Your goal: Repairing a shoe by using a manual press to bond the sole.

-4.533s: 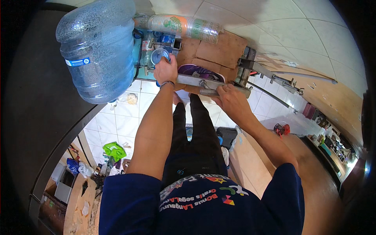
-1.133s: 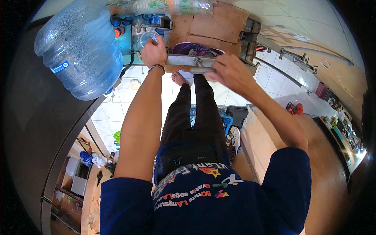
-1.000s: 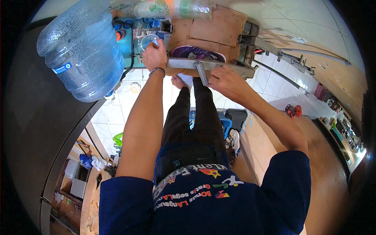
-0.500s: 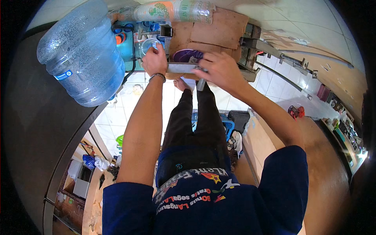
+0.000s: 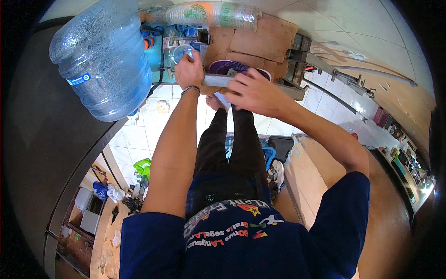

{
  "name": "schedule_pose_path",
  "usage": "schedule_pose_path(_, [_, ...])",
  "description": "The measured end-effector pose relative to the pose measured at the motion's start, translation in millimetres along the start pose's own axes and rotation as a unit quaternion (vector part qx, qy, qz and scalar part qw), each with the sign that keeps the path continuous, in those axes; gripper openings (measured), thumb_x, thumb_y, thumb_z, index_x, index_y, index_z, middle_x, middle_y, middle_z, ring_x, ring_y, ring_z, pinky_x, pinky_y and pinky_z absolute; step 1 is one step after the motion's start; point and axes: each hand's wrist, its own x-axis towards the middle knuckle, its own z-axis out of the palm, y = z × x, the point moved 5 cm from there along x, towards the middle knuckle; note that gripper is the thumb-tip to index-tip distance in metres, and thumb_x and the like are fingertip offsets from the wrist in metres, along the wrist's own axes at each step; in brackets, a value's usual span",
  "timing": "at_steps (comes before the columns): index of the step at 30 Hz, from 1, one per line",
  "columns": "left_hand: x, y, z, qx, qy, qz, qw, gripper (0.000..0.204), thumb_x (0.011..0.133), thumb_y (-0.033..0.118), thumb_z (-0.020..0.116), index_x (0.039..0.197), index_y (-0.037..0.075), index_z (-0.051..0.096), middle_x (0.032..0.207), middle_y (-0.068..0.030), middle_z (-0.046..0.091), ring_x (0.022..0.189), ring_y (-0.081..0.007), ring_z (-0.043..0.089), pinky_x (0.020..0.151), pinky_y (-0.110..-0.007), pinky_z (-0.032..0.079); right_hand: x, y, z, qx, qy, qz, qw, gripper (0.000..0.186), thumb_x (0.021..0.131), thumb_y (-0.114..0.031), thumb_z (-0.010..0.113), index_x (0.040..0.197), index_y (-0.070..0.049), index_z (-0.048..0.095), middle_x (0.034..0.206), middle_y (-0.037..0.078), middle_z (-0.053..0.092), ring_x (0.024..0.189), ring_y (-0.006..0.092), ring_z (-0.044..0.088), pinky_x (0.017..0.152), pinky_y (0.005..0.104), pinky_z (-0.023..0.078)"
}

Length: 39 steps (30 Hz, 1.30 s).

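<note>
Working at a metal bar [image 5: 217,80], the person bends the right hand [image 5: 253,93] over it, fingers loosely curved and partly spread; whether they grip anything is hidden. The left hand [image 5: 189,69] is curled at the bar's left end, beside a clear cup [image 5: 181,54]; I cannot tell what it holds. Progress: the bar lies across, on the near side of a purple shoe [image 5: 226,66] set against cardboard [image 5: 262,41]. Handling appears under way; nothing shows how much remains.
</note>
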Motion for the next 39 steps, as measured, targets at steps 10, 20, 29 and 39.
schedule_pose_path(10, [-1, 1, -2, -0.005, -0.008, -0.025, 1.0, 0.053, 0.091, 0.048, 0.05, 0.083, 0.0, 0.071, 0.083, -0.0271, 0.068, 0.085, -0.0457, 0.065, 0.079, -0.052, 0.049, -14, 39, 18, 0.013, 0.012, 0.126, 0.992, 0.028, 0.091, -0.04, 0.06, 0.083, -0.014, 0.069, 0.086, 0.0, 0.062, 0.089, 0.0186, 0.06, 0.079, 0.0346, 0.042])
schedule_pose_path(20, [1, -1, -1, 0.01, 0.003, -0.018, 1.0, 0.055, 0.089, 0.051, 0.049, 0.081, 0.002, 0.071, 0.084, -0.026, 0.069, 0.085, -0.0446, 0.066, 0.08, -0.052, 0.05, -59, 11, 10, 0.001, -0.044, 0.107, 0.993, 0.015, 0.085, -0.019, 0.061, 0.09, -0.005, 0.063, 0.085, 0.008, 0.063, 0.09, 0.0222, 0.059, 0.078, 0.0365, 0.043])
schedule_pose_path(29, [-1, 5, 1, 0.012, 0.006, -0.007, 1.0, 0.055, 0.091, 0.05, 0.048, 0.081, 0.001, 0.071, 0.083, -0.0263, 0.069, 0.084, -0.0451, 0.066, 0.079, -0.052, 0.049, 3, 10, 2, 0.064, 0.017, -0.104, 0.992, 0.014, 0.083, -0.027, 0.064, 0.089, -0.015, 0.065, 0.09, -0.001, 0.055, 0.096, 0.0161, 0.055, 0.076, 0.0335, 0.041])
schedule_pose_path(39, [-1, 1, -1, 0.015, 0.026, -0.005, 1.0, 0.056, 0.091, 0.049, 0.049, 0.08, 0.0, 0.072, 0.08, -0.0275, 0.068, 0.082, -0.046, 0.065, 0.078, -0.052, 0.049, -13, 42, 26, 0.077, 0.069, 0.111, 0.988, 0.023, 0.091, -0.032, 0.062, 0.084, -0.011, 0.067, 0.081, 0.002, 0.057, 0.088, 0.0187, 0.059, 0.077, 0.034, 0.044])
